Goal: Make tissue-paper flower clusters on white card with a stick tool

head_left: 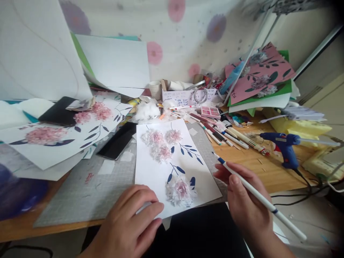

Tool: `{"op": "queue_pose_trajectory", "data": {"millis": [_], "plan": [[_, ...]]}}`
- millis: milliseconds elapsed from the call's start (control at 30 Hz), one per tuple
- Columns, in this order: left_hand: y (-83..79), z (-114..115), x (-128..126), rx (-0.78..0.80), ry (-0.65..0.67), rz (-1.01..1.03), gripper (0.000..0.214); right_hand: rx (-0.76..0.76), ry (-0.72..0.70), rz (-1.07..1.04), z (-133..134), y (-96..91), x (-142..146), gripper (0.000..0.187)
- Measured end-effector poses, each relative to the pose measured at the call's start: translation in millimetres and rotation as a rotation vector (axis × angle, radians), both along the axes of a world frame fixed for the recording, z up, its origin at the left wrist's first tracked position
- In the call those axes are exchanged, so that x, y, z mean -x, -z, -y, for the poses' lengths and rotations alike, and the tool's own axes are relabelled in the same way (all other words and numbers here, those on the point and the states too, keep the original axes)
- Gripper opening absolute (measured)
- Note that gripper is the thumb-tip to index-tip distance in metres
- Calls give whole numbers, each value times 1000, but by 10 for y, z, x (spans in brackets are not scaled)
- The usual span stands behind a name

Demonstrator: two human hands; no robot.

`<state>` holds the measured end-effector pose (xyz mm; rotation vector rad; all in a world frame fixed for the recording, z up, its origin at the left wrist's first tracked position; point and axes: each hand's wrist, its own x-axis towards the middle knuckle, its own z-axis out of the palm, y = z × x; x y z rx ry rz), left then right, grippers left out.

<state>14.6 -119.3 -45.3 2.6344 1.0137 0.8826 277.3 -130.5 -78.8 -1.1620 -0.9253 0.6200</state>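
A white sheet with pink paper flowers and dark blue painted leaves lies on a grey cutting mat in front of me. My left hand rests on the sheet's near left corner, fingers curled and pressing it down. My right hand is closed round a long white pen with blue bands. The pen's tip points up-left, just off the sheet's right edge. A fluffy pink and white flower sits near the sheet's lower edge, between my hands.
A blue glue gun stands at the right on the wooden table, its cord trailing toward me. Several pens and brushes lie behind the sheet. A black phone rests left of it. More flower sheets and stacked papers crowd the left and back.
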Motion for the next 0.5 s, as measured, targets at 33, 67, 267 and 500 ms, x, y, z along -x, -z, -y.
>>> {"op": "queue_pose_trajectory", "data": {"millis": [33,67,267,500], "plan": [[-4,17,-16,24,-5,4,20,36,-26,67,34,-19,-4,25],[-10,28,-30,44,3,-1,20,81,-53,141,61,-47,-3,22],[13,-16,-90,52,57,-13,19,232,-97,371,11,-160,94,21],[130,-63,-95,98,47,61,21,278,-147,511,-39,-62,60,19]]}}
